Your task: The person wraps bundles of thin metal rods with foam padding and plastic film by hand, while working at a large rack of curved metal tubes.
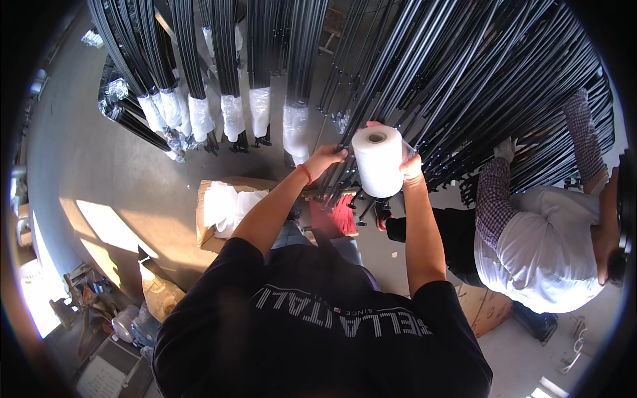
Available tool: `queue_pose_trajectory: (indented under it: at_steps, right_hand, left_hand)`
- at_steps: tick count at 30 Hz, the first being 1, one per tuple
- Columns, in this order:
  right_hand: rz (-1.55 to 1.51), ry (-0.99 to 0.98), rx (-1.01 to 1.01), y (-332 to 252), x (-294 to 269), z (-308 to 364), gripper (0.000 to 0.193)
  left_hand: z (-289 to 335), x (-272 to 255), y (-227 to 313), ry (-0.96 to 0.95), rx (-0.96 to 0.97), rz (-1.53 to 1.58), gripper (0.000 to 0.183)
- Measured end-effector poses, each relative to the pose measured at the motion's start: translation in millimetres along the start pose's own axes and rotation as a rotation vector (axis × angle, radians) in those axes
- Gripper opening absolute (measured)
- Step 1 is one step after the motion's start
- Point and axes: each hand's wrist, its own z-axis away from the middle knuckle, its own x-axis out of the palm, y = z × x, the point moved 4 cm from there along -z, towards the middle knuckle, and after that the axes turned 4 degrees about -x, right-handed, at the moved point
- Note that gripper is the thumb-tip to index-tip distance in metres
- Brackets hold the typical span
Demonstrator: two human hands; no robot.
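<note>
I see my right hand (pixel 410 166) wrapped around the side of a white roll of plastic wrap (pixel 377 161), holding it upright with its hollow core facing up at me. The fingers are clamped on the roll's right side, with a fingertip showing over its top edge. My left hand (pixel 323 160) is just to the left of the roll, closed around a bundle of black rods (pixel 398 86) that slant up and away to the right. A red band sits on that wrist. The two hands are apart, with the roll between them and touching the bundle.

Further ahead, more black rod bundles (pixel 225 60) stand in a row, their lower ends bound in clear plastic film (pixel 259 111). Below my arms there is an open cardboard box (pixel 222 212) holding white plastic bags, set on the grey concrete floor (pixel 99 166). Beside it, under the roll, I can make out something red, but I cannot tell what it is.

To my right a co-worker (pixel 537 252) in a white top with checked sleeves bends over the same mass of rods, one gloved hand (pixel 505 150) reaching into them. Another cardboard box (pixel 488 308) sits below that person. At lower left, sunlight falls across the floor near some clutter I cannot make out.
</note>
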Motion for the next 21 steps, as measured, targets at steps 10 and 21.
queue_pose_trajectory:
  at_steps: [10, 21]
  right_hand:
    - [0.055, 0.048, 0.065, -2.5, -27.4, 3.5, 0.106]
    - [0.051, 0.036, -0.002, -1.4, -2.9, 15.2, 0.099]
  left_hand:
    - [23.5, 11.4, 36.6, -0.106, -0.058, -0.195, 0.023]
    - [21.5, 22.4, 37.6, -0.122, -0.118, -0.259, 0.043]
